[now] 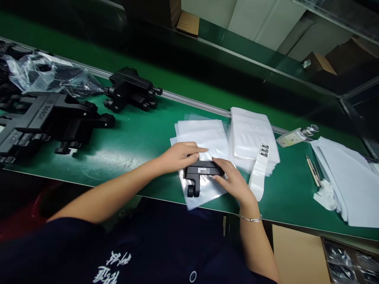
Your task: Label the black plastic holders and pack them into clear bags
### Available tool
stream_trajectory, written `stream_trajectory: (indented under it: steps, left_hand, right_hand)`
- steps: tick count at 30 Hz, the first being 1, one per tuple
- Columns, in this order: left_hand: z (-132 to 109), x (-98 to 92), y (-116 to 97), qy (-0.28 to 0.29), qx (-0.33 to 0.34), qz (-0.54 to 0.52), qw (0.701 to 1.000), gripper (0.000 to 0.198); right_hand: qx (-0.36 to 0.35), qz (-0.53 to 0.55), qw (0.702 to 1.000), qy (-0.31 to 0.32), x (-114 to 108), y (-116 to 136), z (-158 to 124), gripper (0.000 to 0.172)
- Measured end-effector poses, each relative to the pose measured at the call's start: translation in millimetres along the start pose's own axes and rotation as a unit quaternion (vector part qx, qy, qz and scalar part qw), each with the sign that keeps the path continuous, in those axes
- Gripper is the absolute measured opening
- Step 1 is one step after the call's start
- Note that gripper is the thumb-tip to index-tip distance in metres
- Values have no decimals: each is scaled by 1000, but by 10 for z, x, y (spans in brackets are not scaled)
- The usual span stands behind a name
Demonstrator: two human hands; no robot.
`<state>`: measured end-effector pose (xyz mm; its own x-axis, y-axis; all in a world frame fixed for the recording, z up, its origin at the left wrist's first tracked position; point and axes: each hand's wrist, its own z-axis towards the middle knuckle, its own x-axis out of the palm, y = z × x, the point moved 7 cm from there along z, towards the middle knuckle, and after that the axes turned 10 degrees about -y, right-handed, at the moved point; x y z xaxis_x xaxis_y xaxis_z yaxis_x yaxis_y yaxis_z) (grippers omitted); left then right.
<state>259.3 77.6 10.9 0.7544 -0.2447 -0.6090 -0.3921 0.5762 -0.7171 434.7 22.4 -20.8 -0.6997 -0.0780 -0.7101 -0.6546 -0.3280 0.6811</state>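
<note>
Green worktop (pixel 142 144) is stretching beneath everything, black assemblies (pixel 59 114) lying at left. The left hand (pixel 179 157) is reaching over the black bracket's (pixel 201 166) left end; I cannot tell whether it is gripping. That bracket is resting on plastic bags (pixel 203 132), probably looking stiff, light, slightly slippery; its ends are offering the best hold. The right hand (pixel 233 180) is clamping the right end between thumb and fingers.

a green tabletop (pixel 160 142) carries black plastic parts (pixel 44 118) at left, a crumpled clear wrapper (pixel 32 75) behind them and another black assembly (pixel 130 88) alongside; flat clear bags (pixel 204 132) lie at centre, with a thicker bag stack (pixel 251 132), a label strip (pixel 258 179) trailing off it, a bottle (pixel 291 138), pens (pixel 312 170), tissue (pixel 325 196) and white sheets (pixel 352 177) to the right.
</note>
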Motion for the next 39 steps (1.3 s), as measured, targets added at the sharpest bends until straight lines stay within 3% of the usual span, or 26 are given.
stream_trajectory:
  steps: [3, 6, 8, 10, 13, 15, 17, 18, 21, 25, 28, 32, 35, 39]
  left_hand:
    - [-236, -349, 292, -203, -148, -37, 967, 33]
    - [-421, -472, 388, -257, -193, -8, 947, 30]
    - [-464, -429, 347, -237, -187, 33, 953, 30]
    - [-465, -234, 211, -173, -152, 84, 970, 29]
    - [-524, 405, -123, 19, -44, 142, 989, 28]
    - [-670, 876, -349, 134, 52, 183, 973, 49]
    - [-832, 1199, -475, 187, 125, 229, 947, 78]
    - [-901, 1290, -501, 197, 152, 248, 936, 80]
    - [-1061, 1289, -523, 182, 230, 258, 921, 46]
    - [-1134, 950, -470, 125, 272, 248, 921, 31]
    - [-1049, 798, -344, 128, 198, 276, 932, 27]
    - [-836, 682, -91, 165, -39, 221, 960, 17]
    - [-721, 614, 42, 209, -182, 124, 953, 13]
    - [-592, 527, 85, 241, -226, 33, 943, 12]
  right_hand:
    - [-73, -42, 995, -48, 9, 203, -84, 44]
    - [-116, -86, 979, -147, -87, 360, -249, 42]
    - [-101, -86, 970, -206, -180, 381, -362, 43]
    - [-32, -46, 966, -254, -279, 293, -445, 43]
    - [133, 91, 938, -308, -374, -9, -545, 44]
    - [218, 211, 896, -325, -368, -207, -598, 44]
    - [259, 326, 846, -332, -341, -340, -635, 44]
    - [271, 373, 823, -332, -327, -385, -653, 44]
    - [296, 453, 772, -333, -308, -467, -732, 45]
    - [298, 471, 756, -344, -349, -510, -824, 46]
    - [290, 478, 757, -337, -360, -502, -821, 46]
    - [277, 493, 760, -320, -341, -468, -784, 43]
    - [267, 503, 758, -318, -316, -491, -778, 41]
    - [233, 487, 777, -324, -304, -558, -800, 40]
